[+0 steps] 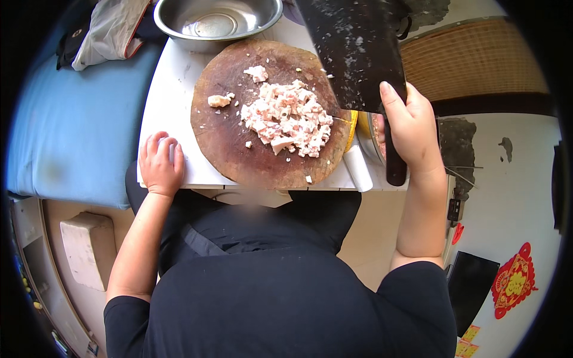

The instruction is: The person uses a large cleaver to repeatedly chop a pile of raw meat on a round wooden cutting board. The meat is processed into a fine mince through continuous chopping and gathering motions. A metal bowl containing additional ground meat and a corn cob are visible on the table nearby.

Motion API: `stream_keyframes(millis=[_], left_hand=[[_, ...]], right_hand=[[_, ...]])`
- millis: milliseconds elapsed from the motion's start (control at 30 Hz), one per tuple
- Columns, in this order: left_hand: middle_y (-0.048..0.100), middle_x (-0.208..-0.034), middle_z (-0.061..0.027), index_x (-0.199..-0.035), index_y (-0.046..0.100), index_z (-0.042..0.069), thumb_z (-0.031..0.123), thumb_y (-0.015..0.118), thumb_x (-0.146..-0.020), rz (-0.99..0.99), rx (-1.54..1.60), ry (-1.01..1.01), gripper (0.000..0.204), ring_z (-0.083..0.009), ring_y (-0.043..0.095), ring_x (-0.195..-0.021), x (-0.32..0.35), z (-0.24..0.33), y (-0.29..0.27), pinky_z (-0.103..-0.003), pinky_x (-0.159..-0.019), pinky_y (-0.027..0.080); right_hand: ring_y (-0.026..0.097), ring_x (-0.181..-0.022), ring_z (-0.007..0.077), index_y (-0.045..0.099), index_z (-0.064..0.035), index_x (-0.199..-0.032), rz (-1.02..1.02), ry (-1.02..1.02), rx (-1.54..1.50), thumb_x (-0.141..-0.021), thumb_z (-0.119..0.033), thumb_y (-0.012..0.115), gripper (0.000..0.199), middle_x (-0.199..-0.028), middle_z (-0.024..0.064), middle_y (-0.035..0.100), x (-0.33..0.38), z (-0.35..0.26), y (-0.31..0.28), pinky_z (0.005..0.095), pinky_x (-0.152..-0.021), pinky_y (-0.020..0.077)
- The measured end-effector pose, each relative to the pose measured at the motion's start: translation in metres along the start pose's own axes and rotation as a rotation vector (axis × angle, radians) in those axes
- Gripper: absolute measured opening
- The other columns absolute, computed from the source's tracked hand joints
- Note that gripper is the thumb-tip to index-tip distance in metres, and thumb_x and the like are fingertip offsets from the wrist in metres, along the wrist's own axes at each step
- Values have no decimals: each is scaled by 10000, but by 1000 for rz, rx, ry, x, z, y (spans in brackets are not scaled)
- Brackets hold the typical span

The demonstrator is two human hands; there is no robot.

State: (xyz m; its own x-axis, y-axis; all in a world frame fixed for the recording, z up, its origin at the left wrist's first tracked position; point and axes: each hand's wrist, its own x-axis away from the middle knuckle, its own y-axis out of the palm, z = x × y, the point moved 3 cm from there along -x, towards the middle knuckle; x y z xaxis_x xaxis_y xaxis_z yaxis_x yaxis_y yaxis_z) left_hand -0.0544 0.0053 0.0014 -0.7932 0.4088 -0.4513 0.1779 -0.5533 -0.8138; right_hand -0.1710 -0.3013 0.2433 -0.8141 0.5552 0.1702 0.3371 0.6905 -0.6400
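My right hand point(410, 128) grips the dark handle of a cleaver point(358, 56). Its broad blade is raised over the right side of the chopping board, with small pale bits stuck to it. The round wooden chopping board point(218, 146) lies on the white table point(170, 98). A heap of diced pale pink meat point(286, 119) sits on its middle, with two larger pieces and several crumbs apart from it. My left hand point(161, 164) rests on the table's left front corner, beside the board, holding nothing; its fingers are slightly bent and a little apart.
Beyond the board stands a metal basin point(215, 25). Right of the board are a white cylinder point(357, 167) and a container point(377, 137), partly hidden by the cleaver. A blue-covered surface point(77, 131) with bags is at left; a woven panel point(471, 59) is at right.
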Motion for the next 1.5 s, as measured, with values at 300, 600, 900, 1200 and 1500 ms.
stream_keyframes(millis=[300,600,900,1200,1500], left_hand=[[547,-1051,-99,-857,590,88,167,590,-773,3,21,-20,116,-298,485,-1038,1,-4,1,-396,-899,380],[548,-1056,-88,-857,595,93,173,590,-777,-7,17,-7,113,-294,484,-1046,0,1,5,-392,-903,379],[546,-1047,-93,-850,592,93,169,597,-775,-3,19,8,107,-296,485,-1045,-4,5,4,-391,-906,379],[547,-1057,-92,-856,593,95,180,599,-777,-3,6,-6,116,-294,478,-1056,-1,2,2,-392,-907,376],[544,-1059,-88,-866,597,96,180,599,-775,-32,-6,-12,124,-291,474,-1063,-5,2,1,-392,-921,367]], right_hand=[[602,-675,290,578,47,-912,-103,-89,426,-871,-320,490,380,-726,190,621,-21,14,19,372,-649,469],[564,-909,412,590,-2,-968,-115,-62,733,-876,-358,436,399,-935,250,607,-26,41,30,439,-808,454],[587,-808,405,574,41,-900,-2,-15,549,-882,-294,461,353,-862,271,601,-10,39,32,398,-733,472],[510,-545,275,552,35,-841,-81,37,86,-873,-229,523,268,-649,178,572,37,5,24,361,-569,436],[585,-649,377,615,-50,-937,-148,-206,542,-851,-262,533,243,-678,200,601,16,30,62,423,-594,473]])
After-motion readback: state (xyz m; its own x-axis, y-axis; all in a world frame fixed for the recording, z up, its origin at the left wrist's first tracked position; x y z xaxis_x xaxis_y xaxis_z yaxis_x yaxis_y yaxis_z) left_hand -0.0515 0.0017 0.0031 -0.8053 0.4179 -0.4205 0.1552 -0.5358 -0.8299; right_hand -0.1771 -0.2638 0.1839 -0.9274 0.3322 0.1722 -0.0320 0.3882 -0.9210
